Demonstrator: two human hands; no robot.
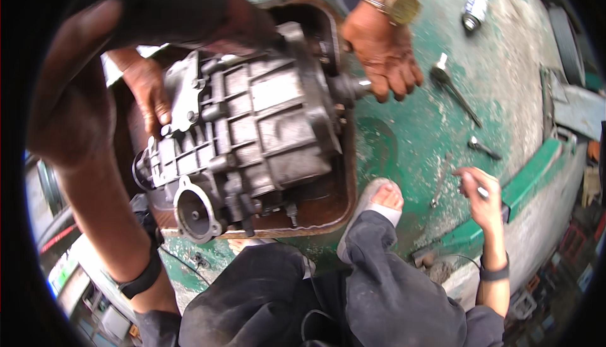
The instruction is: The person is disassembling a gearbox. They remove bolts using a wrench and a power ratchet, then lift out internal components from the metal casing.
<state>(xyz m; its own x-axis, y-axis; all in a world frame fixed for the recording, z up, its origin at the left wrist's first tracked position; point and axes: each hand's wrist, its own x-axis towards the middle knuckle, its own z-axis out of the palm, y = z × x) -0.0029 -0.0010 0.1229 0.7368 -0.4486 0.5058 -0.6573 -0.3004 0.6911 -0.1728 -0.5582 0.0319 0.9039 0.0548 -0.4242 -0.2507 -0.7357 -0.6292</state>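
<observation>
A grey cast-metal gearbox (259,119) lies in a rusty brown tray (348,202). My left hand (79,101) is raised large and blurred on the left. Its fingers run into a dark smeared shape (183,12) that covers the gearbox's far left part; I cannot make out whether this is held. Low on the right, well apart from the gearbox, my right hand (485,202) is closed around a small silver metal piece (483,192). A co-worker's watch-wearing hand (382,56) grips the gearbox's shaft end (347,88), while another hand (145,91) touches its left side.
On the green, worn floor right of the tray lie a ratchet (456,94), a short-handled tool (485,149) and a spanner (440,183). A spray can (475,11) is farther back. A green beam (536,173) borders the right. My foot (385,202) is beside the tray.
</observation>
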